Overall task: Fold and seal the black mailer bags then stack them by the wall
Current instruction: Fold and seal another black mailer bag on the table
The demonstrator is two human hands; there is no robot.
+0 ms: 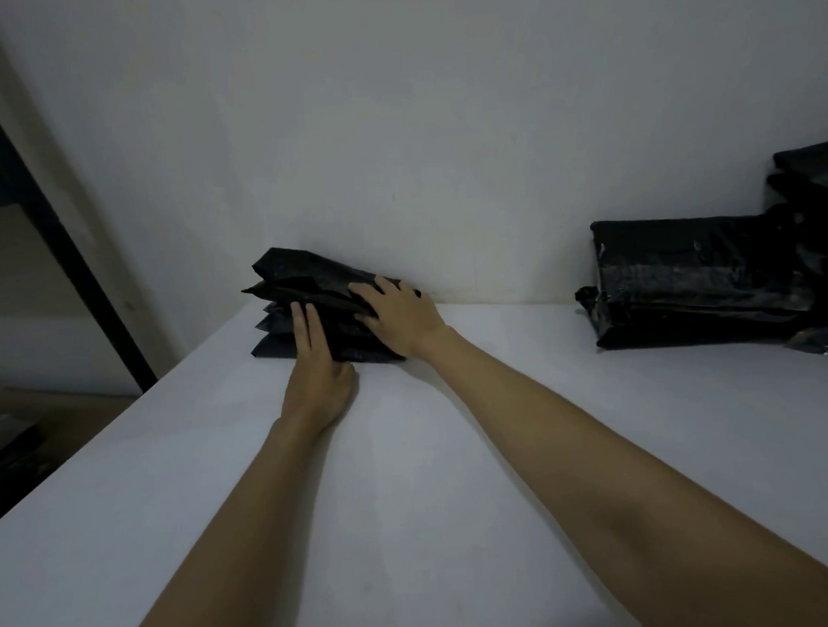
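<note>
Stack of black mailer bags (pixel 305 310) sits at the far left of the white table (pixel 412 483), its far edge against the wall (pixel 439 118). The left hand (pixel 317 382) lies flat against the near face of the stack, fingers straight and close together; its thumb is tucked low and hard to make out. The right hand (pixel 405 316) rests on top of the stack's right part, fingers spread apart and laid flat, their tips partly lost against the dark plastic. How many bags the stack holds cannot be counted in the dim light. At the far right a second pile of black bags (pixel 701 281) lies near the wall, cut off by the frame edge. A dark shelf frame (pixel 48 229) stands at far left, its contents obscured.
</note>
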